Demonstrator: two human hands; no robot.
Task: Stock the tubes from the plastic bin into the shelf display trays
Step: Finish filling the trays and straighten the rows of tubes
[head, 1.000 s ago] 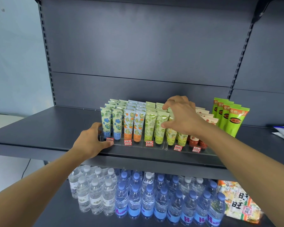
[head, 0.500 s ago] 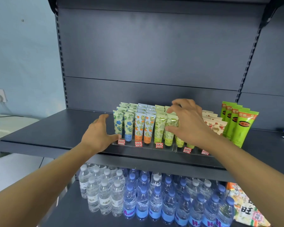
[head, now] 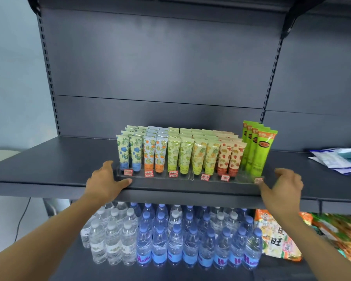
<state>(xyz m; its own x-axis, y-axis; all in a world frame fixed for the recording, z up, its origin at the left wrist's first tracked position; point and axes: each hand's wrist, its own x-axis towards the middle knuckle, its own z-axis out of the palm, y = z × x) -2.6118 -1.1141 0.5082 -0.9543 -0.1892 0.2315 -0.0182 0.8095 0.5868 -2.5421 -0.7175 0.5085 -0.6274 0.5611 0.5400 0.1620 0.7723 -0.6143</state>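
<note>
Clear display trays (head: 190,178) stand on the dark shelf (head: 55,159), filled with rows of upright patterned tubes (head: 176,153): blue, orange, green, yellow and red caps from left to right. Tall bright green tubes (head: 261,151) stand at the right end. My left hand (head: 105,182) rests at the trays' left front corner, fingers spread, thumb along the shelf edge. At the right front corner is my right hand (head: 285,185), fingers relaxed, holding nothing. No plastic bin is in view.
Below the shelf stand several water bottles (head: 170,240) and snack bags (head: 278,238). White and blue packets (head: 336,159) lie on the shelf at far right. The shelf's back panel (head: 160,57) rises behind; an upper shelf overhangs.
My right hand has left the tubes' tops and dropped to the trays' right front corner. My left hand stays at the left corner. The view has shifted.
</note>
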